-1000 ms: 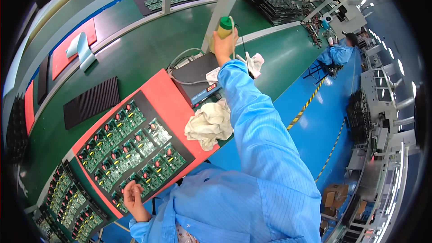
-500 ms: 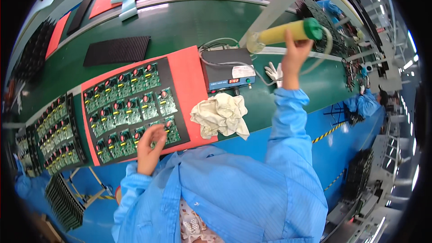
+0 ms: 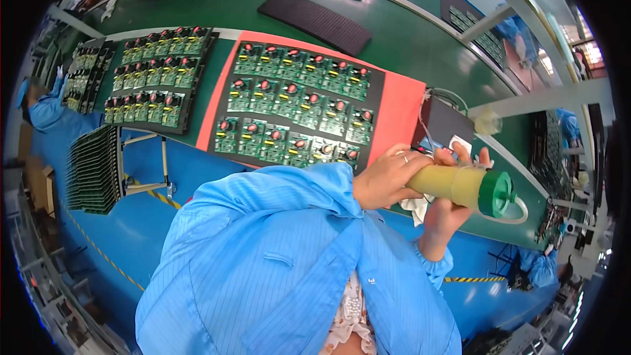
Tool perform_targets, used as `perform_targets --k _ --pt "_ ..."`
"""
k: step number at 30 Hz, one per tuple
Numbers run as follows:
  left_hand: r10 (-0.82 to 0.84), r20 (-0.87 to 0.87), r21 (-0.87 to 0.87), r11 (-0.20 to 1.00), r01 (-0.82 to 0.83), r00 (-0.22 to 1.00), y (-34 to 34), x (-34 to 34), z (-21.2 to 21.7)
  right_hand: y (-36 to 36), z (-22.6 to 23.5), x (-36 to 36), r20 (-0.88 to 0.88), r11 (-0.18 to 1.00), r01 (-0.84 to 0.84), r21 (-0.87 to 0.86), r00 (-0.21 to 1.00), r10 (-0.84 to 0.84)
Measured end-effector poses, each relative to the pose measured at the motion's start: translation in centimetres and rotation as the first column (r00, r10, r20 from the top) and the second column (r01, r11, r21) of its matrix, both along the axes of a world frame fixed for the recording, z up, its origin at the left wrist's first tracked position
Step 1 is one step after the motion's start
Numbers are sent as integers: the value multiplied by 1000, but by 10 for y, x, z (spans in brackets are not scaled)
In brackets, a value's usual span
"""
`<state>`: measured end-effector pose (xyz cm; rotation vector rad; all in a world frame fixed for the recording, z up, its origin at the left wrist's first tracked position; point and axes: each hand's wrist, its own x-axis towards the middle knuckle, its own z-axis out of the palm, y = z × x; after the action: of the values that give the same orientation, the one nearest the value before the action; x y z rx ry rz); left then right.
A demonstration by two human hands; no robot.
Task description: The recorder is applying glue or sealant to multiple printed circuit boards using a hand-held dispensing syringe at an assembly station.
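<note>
Above the near right edge of the green table point(image 3: 217, 0), a yellow squeeze bottle point(image 3: 444, 184) lies sideways between both hands, its green cap point(image 3: 497, 194) to the right. The left hand point(image 3: 388, 179) wraps its fingers around the base; the right hand point(image 3: 442, 219) has its thumb on the near side, fingers spread beyond. They partly block a black controller box point(image 3: 442, 120) and white cloth point(image 3: 415, 210). Left, circuit boards point(image 3: 307, 106) cover a black mat point(image 3: 377, 95) on a red sheet point(image 3: 402, 108); a ribbed black mat point(image 3: 315, 22) lies farther.

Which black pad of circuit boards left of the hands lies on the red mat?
The rightmost pad, nearest the left hand; it alone lies on the red mat, the other pads being farther left.
</note>
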<state>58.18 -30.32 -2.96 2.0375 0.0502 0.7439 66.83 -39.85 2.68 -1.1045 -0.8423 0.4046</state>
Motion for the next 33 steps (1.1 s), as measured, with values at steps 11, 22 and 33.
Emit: perform_targets --k 11,22,33 --pt "105 96 -162 983 -88 990 33 -29 -9 43 -14 -29 -125 997 41 66 992 -33" --pt "515 -319 323 848 -420 796 220 41 -141 6 -8 -9 43 943 329 -44 944 -327" --pt "362 -516 594 804 20 776 266 106 -205 -36 -11 10 -56 914 389 -118 916 -397"
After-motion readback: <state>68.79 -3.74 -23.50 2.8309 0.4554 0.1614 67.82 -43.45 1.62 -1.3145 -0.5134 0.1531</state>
